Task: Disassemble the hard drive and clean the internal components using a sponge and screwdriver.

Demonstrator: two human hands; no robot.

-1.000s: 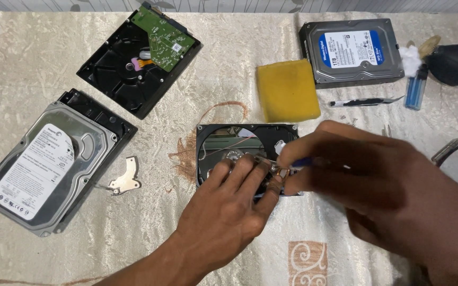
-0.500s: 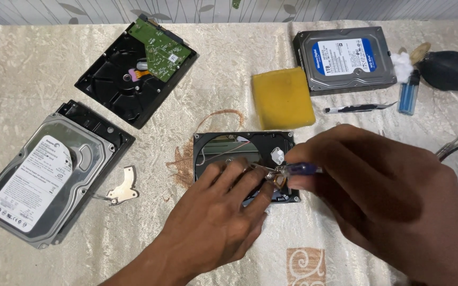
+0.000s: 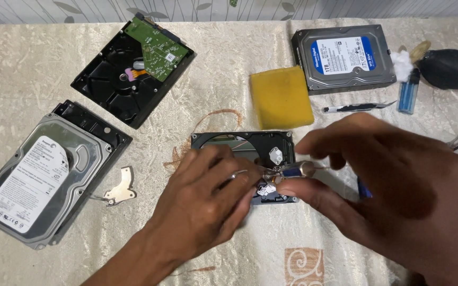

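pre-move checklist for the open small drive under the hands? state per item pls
1. Left hand steadies the small open drive: ok, it rests on the drive's near left part.
2. Right hand grips the tool: ok, its fingers pinch a small blue and metal tool over the drive.
3. Tool tip seated on a part: cannot tell, the hands hide it.
4. Loose metal bracket lies apart from the work: ok, it lies on the cloth to the left.
5. Yellow sponge stays out of the way: ok, it lies behind the drive.
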